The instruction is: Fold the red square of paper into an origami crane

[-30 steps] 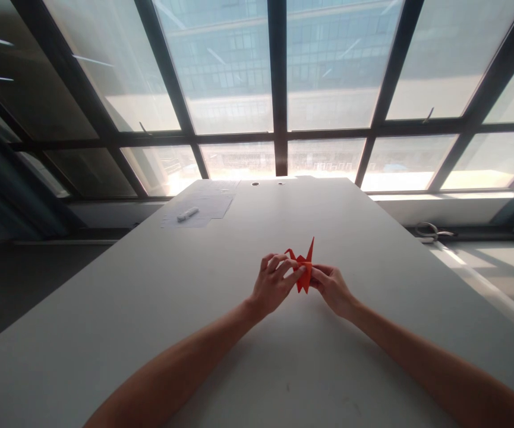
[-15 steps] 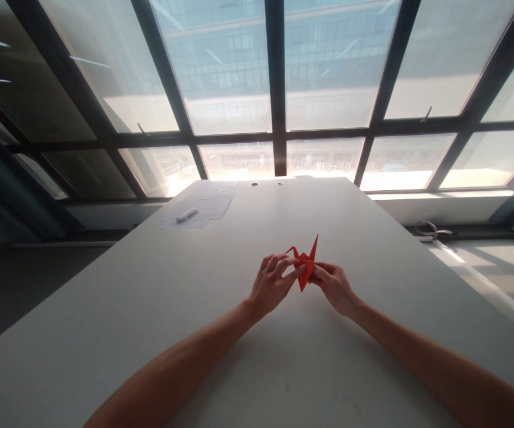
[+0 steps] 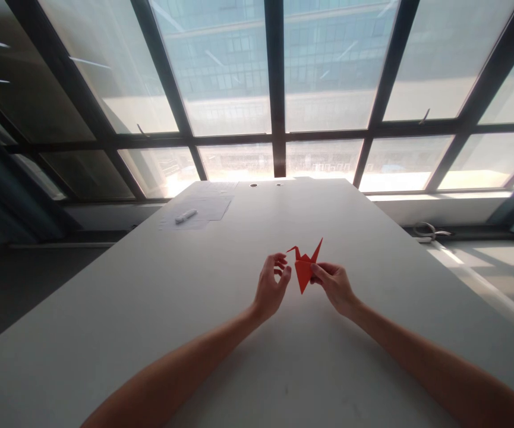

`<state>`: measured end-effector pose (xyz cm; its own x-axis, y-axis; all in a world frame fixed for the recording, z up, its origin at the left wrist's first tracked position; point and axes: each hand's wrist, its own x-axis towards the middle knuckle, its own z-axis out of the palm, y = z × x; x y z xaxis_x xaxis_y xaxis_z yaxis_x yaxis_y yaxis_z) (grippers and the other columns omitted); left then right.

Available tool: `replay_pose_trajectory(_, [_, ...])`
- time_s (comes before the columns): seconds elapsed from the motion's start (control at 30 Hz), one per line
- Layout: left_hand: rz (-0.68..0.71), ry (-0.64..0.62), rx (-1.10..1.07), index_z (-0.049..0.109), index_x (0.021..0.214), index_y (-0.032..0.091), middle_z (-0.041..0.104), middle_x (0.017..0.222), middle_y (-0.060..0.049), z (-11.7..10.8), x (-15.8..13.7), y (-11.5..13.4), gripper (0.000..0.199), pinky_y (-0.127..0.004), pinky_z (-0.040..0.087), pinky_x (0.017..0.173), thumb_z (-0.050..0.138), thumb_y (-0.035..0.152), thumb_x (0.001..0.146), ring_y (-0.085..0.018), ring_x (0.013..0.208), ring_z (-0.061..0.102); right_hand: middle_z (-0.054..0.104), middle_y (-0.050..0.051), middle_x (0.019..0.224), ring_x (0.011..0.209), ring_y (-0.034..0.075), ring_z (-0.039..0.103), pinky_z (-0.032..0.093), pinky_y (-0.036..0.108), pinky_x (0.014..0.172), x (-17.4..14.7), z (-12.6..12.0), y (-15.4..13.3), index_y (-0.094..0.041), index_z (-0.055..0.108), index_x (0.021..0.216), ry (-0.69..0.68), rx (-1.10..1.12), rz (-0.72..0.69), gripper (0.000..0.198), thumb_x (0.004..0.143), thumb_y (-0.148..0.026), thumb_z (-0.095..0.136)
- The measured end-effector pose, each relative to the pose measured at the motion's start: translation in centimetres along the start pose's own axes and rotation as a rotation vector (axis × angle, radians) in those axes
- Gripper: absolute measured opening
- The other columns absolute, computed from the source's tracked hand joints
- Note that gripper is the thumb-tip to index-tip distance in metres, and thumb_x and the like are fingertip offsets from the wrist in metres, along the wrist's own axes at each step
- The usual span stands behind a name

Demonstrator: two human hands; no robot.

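Observation:
A red folded paper crane (image 3: 303, 273) is held above the white table (image 3: 185, 291). Its thin bent head points left, its tail rises to the upper right, and one wing hangs downward. My right hand (image 3: 334, 285) pinches its right side between thumb and fingers. Just left of the crane, my left hand (image 3: 273, 282) is apart from it, fingers curved and spread with nothing between them. The right hand's fingertips behind the paper are partly hidden.
Sheets of paper (image 3: 216, 209) lie at the table's far left, with a white marker-like tube (image 3: 186, 216) on them. Two round holes show near the far edge. Large windows (image 3: 234, 71) stand beyond, and a coiled cable (image 3: 426, 230) lies off the right side.
My left hand has let go of the crane and drawn back slightly to the left. The crane stays in my right hand, its tail leaning a little more to the right.

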<state>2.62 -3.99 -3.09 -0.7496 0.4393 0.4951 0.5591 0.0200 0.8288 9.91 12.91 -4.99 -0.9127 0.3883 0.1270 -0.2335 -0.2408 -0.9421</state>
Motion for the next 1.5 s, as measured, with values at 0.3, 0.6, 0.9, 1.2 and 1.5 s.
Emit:
replay_pose_trajectory(0.3, [-0.356,-0.294,-0.675,0.074,0.100,0.009,0.072,0.089,-0.013,0.8,0.3,1.3,0.042,-0.037,0.049,0.083,0.069,0.047,0.083,-0.024,0.081,0.067,0.070,0.005,0.064,0.056,0.016,0.057,0.047,0.028,0.055,-0.8,0.7,-0.9,-0.017,0.078,0.079,-0.074,-0.198,-0.118,0.028,0.077,-0.044,0.074])
replay_pose_trajectory(0.6, [-0.371,-0.233,-0.662,0.076,0.096,0.008,0.074,0.085,-0.014,1.0,0.2,0.5,0.037,-0.040,0.052,0.083,0.068,0.042,0.085,-0.025,0.078,0.069,0.069,0.005,0.064,0.058,0.018,0.057,0.046,0.029,0.055,-0.5,0.5,-0.6,-0.018,0.077,0.079,-0.082,-0.316,-0.170,0.027,0.082,-0.043,0.068])
replay_pose_trajectory(0.9, [-0.406,-0.157,-0.653,0.077,0.091,0.007,0.074,0.083,-0.015,1.2,0.2,0.5,0.038,-0.038,0.053,0.080,0.071,0.043,0.083,-0.025,0.075,0.070,0.071,0.005,0.070,0.062,0.018,0.061,0.048,0.029,0.060,-0.1,0.2,0.2,-0.018,0.076,0.085,-0.134,-0.294,-0.152,0.027,0.083,-0.044,0.068])
replay_pose_trajectory(1.2, [-0.449,-0.198,-0.614,0.076,0.090,0.006,0.073,0.078,-0.014,1.2,0.2,0.1,0.037,-0.030,0.052,0.065,0.076,0.041,0.078,-0.021,0.069,0.067,0.070,0.005,0.067,0.059,0.017,0.060,0.045,0.027,0.057,-0.4,0.5,-0.1,-0.016,0.076,0.082,-0.136,-0.339,-0.145,0.031,0.082,-0.046,0.068])
replay_pose_trajectory(1.5, [-0.408,-0.170,-0.680,0.075,0.086,0.008,0.071,0.076,-0.011,1.3,0.2,-0.3,0.038,-0.034,0.053,0.065,0.075,0.044,0.078,-0.020,0.063,0.065,0.067,0.004,0.063,0.057,0.016,0.057,0.042,0.026,0.055,-0.4,0.7,0.1,-0.016,0.074,0.074,-0.280,-0.347,-0.092,0.035,0.084,-0.048,0.065])
